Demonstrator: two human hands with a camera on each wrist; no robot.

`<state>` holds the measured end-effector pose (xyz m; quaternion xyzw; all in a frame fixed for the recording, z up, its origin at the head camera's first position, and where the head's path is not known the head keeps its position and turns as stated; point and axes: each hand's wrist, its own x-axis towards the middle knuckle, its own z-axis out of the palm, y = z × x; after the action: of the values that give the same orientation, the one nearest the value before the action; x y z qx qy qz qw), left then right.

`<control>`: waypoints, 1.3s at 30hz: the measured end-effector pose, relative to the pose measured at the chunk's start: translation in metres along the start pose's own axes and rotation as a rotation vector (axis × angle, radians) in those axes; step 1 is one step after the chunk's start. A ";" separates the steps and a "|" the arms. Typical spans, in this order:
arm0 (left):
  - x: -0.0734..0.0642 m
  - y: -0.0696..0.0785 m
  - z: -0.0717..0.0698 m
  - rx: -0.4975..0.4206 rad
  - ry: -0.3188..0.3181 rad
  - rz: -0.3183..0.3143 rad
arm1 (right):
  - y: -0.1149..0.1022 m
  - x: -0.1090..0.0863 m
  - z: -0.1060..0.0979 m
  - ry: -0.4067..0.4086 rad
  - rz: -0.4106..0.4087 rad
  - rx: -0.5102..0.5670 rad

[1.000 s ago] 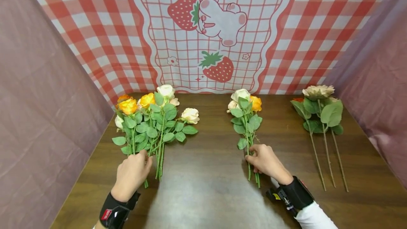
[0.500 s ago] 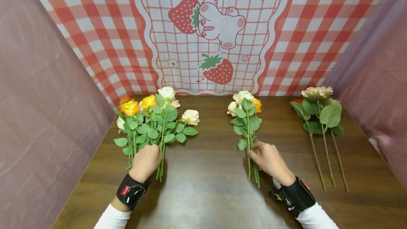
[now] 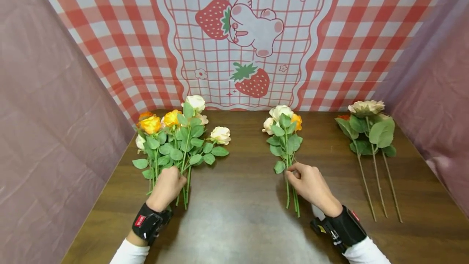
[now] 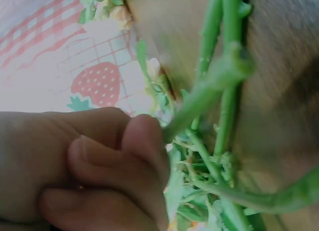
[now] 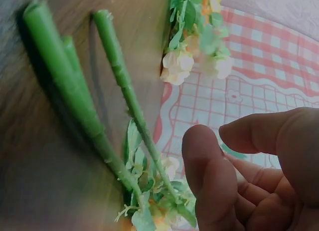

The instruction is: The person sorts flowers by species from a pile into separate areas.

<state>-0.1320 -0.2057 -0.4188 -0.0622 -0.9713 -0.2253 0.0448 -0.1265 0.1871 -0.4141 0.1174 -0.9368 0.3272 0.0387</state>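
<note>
On the left, my left hand (image 3: 166, 188) pinches the stem of a white rose (image 3: 195, 104) at the right part of a loose flower group. The cut end of that stem (image 4: 212, 86) sticks out past the curled fingers in the left wrist view. Orange-yellow roses (image 3: 150, 125) and a cream rose (image 3: 221, 135) lie around it. My right hand (image 3: 311, 184) is beside a smaller bunch with a white rose (image 3: 281, 111) and an orange rose (image 3: 297, 122). Its thumb and fingertips stand slightly apart, with the green stems (image 5: 70, 76) outside them in the right wrist view.
Three long-stemmed flowers (image 3: 366, 108) with broad leaves lie at the right of the brown wooden table (image 3: 238, 199). A checked strawberry cloth (image 3: 253, 80) hangs along the back edge. Pink drapes (image 3: 62, 133) flank both sides.
My left hand has moved right from the leftmost stems to the white rose's stem. That rose has just shifted slightly up and tilted right. My right hand has stayed almost in place.
</note>
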 end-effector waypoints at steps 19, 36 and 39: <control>-0.018 0.109 0.007 -0.409 0.124 0.498 | -0.072 -0.030 0.007 0.036 -0.289 0.373; -0.024 0.153 0.035 -0.496 -0.120 0.708 | -0.074 -0.034 0.010 0.060 -0.277 0.604; -0.022 0.150 0.033 -0.449 -0.113 0.705 | -0.065 -0.029 0.011 0.086 -0.257 0.576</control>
<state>-0.0911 -0.0594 -0.3865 -0.4114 -0.8182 -0.3983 0.0513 -0.0821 0.1370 -0.3883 0.2271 -0.7805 0.5762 0.0845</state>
